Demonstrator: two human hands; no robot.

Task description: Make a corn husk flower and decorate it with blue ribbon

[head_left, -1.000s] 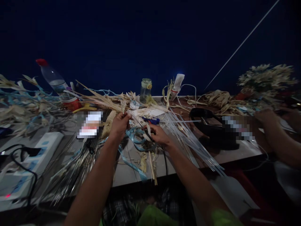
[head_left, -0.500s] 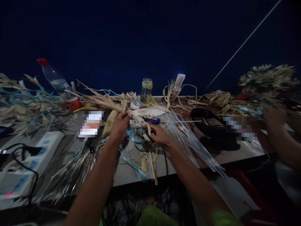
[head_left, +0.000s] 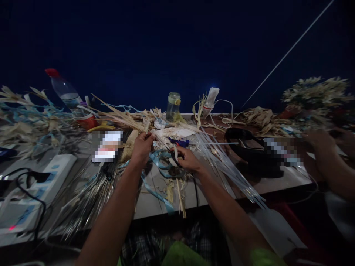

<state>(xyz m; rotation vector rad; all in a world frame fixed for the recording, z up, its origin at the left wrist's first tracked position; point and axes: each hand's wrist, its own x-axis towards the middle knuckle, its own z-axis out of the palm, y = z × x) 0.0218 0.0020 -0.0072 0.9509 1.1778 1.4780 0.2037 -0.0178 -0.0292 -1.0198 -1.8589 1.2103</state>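
My left hand (head_left: 142, 147) is pinched around a pale dried husk piece (head_left: 146, 125), which stands up from the fingertips. My right hand (head_left: 188, 159) is closed on a pair of scissors (head_left: 164, 144); the thin blades point up and left toward my left fingers, and the dark handles are partly hidden by the hand. A pale curled strip (head_left: 175, 152) shows against my right fingers. Light blue ribbon (head_left: 159, 166) lies in loops beneath both hands. A blue glue gun (head_left: 180, 142) rests just beyond my right hand.
Clear plastic sticks (head_left: 235, 173) lie to the right, near a black strap-like object (head_left: 249, 155). Thin wires (head_left: 94, 195), a phone (head_left: 108, 146) and a power strip (head_left: 52, 177) are left. A jar (head_left: 173, 105) stands behind. A co-worker's hand (head_left: 318, 144) is far right.
My hands keep nearly the same pose. At the far right, the co-worker's blurred hand has shifted slightly left.
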